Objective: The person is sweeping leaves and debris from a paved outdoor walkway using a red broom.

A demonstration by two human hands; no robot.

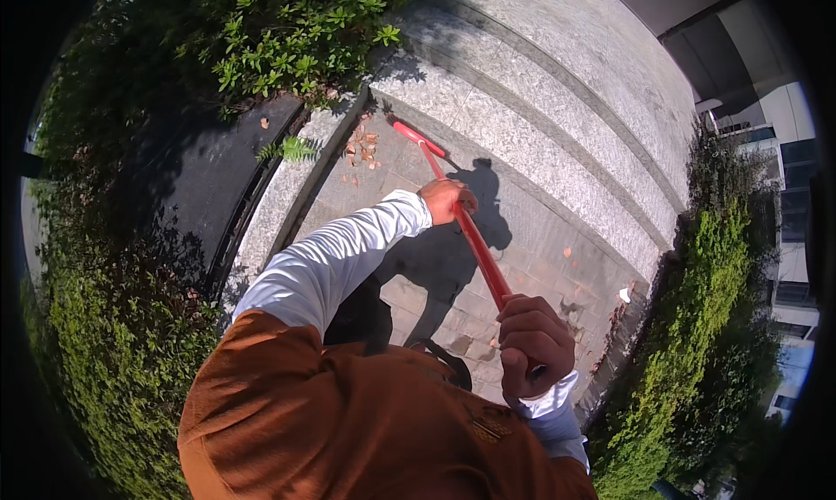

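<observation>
– Beyond the grip to the left, a green hedge (122, 326), then a pale stone kerb (279, 208), and just inside it a scatter of dry leaves (362, 147)!

– And the tool?

– Red broom (481, 252), slanting through both fists! Its head (420, 140) is past the forward grip, close under the lowest stone step (444, 99), near those leaves. It seems to be down on the paving (540, 230), though I can't swear to the contact.

– So which step is this?

– Looks like sweeping, mid-job, I'd judge. The next move calls for getting the head behind the leaves and drawing them out of that corner, low and steady.

– Now the hands, left first!

– Left hand (446, 202), closed over the pole nearer the head, fingers wrapped, no gap showing. A guiding hold, I'd say.

– And the right?

– Right hand (535, 343), nearer the body and clamped tight around the pole's upper end, fingers curled right over!

– Anything farther right?

– Well to the right of that rear grip, a small white scrap (625, 294) on the ground, then another hedge (697, 343).
</observation>
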